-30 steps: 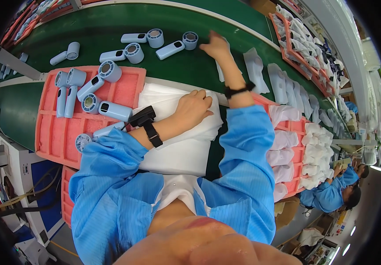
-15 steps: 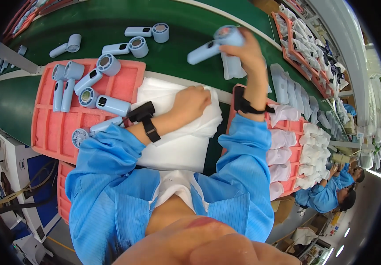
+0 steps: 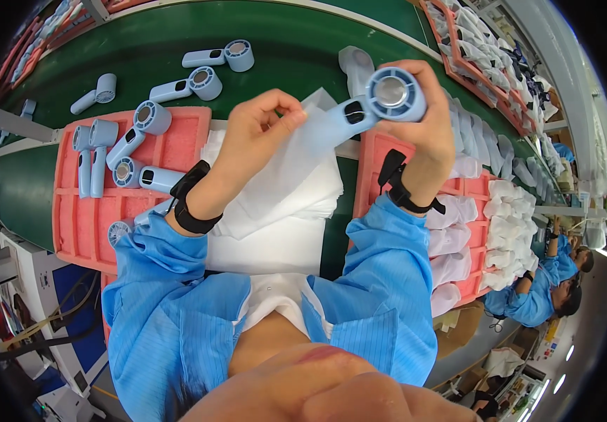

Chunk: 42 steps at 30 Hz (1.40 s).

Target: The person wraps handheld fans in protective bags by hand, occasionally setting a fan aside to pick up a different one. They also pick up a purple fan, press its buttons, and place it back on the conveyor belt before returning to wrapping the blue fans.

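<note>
My right hand point(image 3: 431, 116) is wrapped around the round head of a light blue handheld fan point(image 3: 392, 90), lifted above the work surface. The fan's handle points left, its lower end showing hazily through a translucent white bag point(image 3: 296, 144). With thumb and fingertips, my left hand point(image 3: 255, 133) pinches the bag near its upper edge. Beneath both hands lies a stack of white bags point(image 3: 268, 246). Left of it, a pink divided tray point(image 3: 189, 137) carries several bare fans point(image 3: 127, 171).
Several more fans point(image 3: 205, 83) lie on the green belt point(image 3: 282, 53). A bagged fan point(image 3: 356, 67) rests beyond my right hand. To the right, another pink tray point(image 3: 381, 151) bears wrapped fans point(image 3: 451, 239). People in blue point(image 3: 528, 292) work at far right.
My right hand has brought the fan nearer and lower from over the belt. My left hand has risen off the stack with a bag, which now overlaps the fan's handle.
</note>
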Tool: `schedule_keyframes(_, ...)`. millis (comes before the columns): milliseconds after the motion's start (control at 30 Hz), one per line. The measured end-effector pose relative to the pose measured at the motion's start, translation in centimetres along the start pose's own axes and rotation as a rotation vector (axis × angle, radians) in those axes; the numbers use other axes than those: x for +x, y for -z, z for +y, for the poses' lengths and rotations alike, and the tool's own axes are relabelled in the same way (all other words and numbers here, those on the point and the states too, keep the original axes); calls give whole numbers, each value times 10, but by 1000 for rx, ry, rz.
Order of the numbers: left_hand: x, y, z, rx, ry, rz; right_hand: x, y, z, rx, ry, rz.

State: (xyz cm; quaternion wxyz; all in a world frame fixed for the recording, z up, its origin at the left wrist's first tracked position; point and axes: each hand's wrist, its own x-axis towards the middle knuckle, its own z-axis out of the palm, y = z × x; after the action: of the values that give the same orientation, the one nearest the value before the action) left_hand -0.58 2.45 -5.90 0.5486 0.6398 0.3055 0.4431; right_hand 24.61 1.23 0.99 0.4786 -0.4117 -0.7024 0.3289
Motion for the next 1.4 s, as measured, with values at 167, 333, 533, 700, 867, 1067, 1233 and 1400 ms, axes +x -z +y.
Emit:
schedule_keyframes(167,-3,10,25,-334,-3,247,12,-63,-3,-118,155,-82)
schedule_keyframes(333,1,21,27,-603,-69,286,12,-102,-14,-463,287,-44)
schedule_keyframes(533,-10,6,20,152,-511,295,14,-109,-9,-551,277,72)
schedule_keyframes(700,-16,3,21,572,-716,297,16,-116,-3,-646,288,169)
schedule_keyframes(867,-17,8,36,560,-485,274,19,-126,5,-544,252,328)
schedule_keyframes(1067,-7,34,34,665,-510,330,7,-139,-26,148,-62,31)
schedule_keyframes(1233,-6,55,53,15,-498,59,18,-122,-28,-178,189,32)
schedule_keyframes(1400,-11,56,58,-32,-476,305,11,-124,-16,-226,55,-137)
